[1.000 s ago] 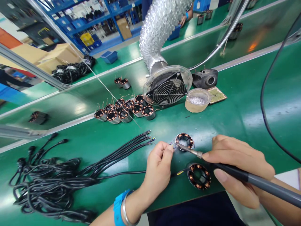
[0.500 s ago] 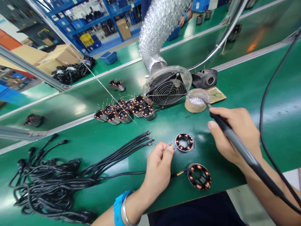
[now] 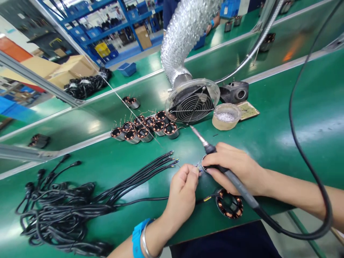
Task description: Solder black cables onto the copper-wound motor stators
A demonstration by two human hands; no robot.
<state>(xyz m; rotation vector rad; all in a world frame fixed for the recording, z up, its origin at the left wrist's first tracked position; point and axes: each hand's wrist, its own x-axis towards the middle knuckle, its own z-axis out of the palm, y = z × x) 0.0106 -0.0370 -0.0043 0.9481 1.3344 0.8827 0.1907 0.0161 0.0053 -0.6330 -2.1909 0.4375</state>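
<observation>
My right hand (image 3: 236, 166) is closed around a soldering iron (image 3: 240, 184), its metal tip pointing up and left toward the fan. Under those fingers lies a copper-wound motor stator (image 3: 203, 164), mostly hidden now. My left hand (image 3: 184, 188) pinches thin wire ends (image 3: 199, 167) at that stator's left side. A second stator (image 3: 229, 204) lies nearer the bench edge, with a black cable (image 3: 145, 199) running to it beneath my left hand. Left of my hands, a bundle of black cables (image 3: 64, 215) spreads out, its stripped coloured ends (image 3: 172, 159) near my left fingers.
Several stators (image 3: 143, 133) stand grouped at the back of the green bench (image 3: 290, 150). A fume extractor fan (image 3: 195, 105) hangs from a silver duct (image 3: 176, 43). Beside it are a round tub (image 3: 227, 120) of shiny bits, a soldering iron holder (image 3: 236, 92) and a sponge tray (image 3: 248, 110).
My right hand has brought the soldering iron left and down, away from the tub, over the upper stator. My left hand keeps its pinch in nearly the same spot.
</observation>
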